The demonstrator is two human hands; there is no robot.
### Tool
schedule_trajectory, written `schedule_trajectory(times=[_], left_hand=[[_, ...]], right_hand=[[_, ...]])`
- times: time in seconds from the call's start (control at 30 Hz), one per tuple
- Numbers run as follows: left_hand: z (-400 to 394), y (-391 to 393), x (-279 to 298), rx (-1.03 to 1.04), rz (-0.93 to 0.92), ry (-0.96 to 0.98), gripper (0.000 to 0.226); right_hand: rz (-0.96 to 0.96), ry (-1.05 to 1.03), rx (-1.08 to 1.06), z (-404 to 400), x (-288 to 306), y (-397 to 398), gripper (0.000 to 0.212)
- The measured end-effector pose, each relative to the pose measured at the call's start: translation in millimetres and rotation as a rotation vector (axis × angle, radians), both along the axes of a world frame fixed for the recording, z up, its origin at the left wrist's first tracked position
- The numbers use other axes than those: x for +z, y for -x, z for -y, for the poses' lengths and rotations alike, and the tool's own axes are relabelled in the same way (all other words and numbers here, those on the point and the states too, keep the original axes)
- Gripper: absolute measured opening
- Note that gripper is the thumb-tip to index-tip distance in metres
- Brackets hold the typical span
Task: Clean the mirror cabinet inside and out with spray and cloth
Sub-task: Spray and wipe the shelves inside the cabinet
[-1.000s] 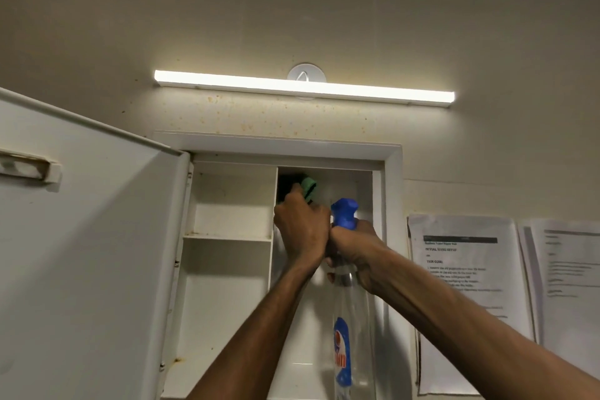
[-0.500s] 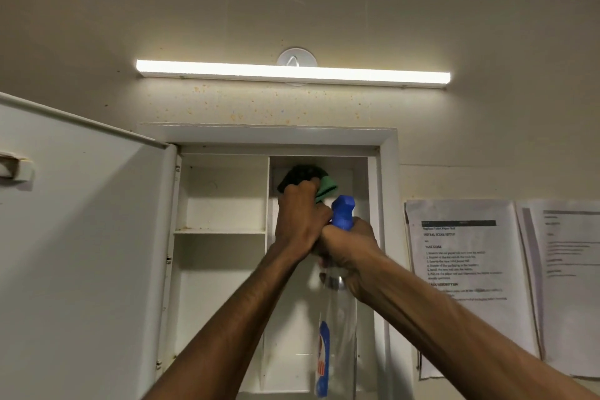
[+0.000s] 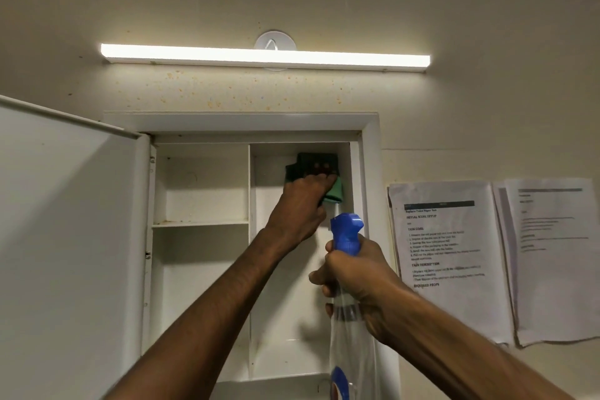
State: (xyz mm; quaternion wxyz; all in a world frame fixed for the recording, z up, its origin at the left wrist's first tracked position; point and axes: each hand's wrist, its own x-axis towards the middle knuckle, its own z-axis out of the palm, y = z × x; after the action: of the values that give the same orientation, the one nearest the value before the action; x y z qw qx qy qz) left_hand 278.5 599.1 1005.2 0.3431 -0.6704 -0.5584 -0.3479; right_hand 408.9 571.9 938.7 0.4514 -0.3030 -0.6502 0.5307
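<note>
The white wall cabinet [image 3: 201, 185] stands open, its door [image 3: 65, 253] swung out to the left. My left hand [image 3: 302, 204] presses a green cloth [image 3: 334, 191] against the upper back corner of the right compartment; most of the cloth lies in shadow. Lower and to the right, my right hand [image 3: 357, 273] grips the neck of a clear spray bottle [image 3: 349, 331] with a blue nozzle [image 3: 346, 230]. The bottle hangs in front of the right compartment, apart from the left hand.
A lit strip lamp [image 3: 264, 58] runs above the cabinet. Two printed sheets [image 3: 451, 256] [image 3: 555, 256] are stuck to the wall on the right. The left compartment has one shelf [image 3: 200, 223]. A white ledge [image 3: 269, 383] shows below the cabinet.
My left hand moved the cloth up and right into the top corner. My right hand with the bottle dropped away from it; the two hands no longer touch.
</note>
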Motion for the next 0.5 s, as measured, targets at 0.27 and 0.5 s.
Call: schedule_trajectory(times=[0.27, 0.5], left_hand=[[7.6, 2.5, 26.8, 0.059, -0.047, 0.105, 0.048], [9.4, -4.0, 12.2, 0.105, -0.074, 0.152, 0.049]], right_hand=[[0.039, -0.126, -0.099, 0.6, -14.1, 2.5, 0.027], [0.059, -0.145, -0.125, 9.3, -26.6, 3.6, 0.037]])
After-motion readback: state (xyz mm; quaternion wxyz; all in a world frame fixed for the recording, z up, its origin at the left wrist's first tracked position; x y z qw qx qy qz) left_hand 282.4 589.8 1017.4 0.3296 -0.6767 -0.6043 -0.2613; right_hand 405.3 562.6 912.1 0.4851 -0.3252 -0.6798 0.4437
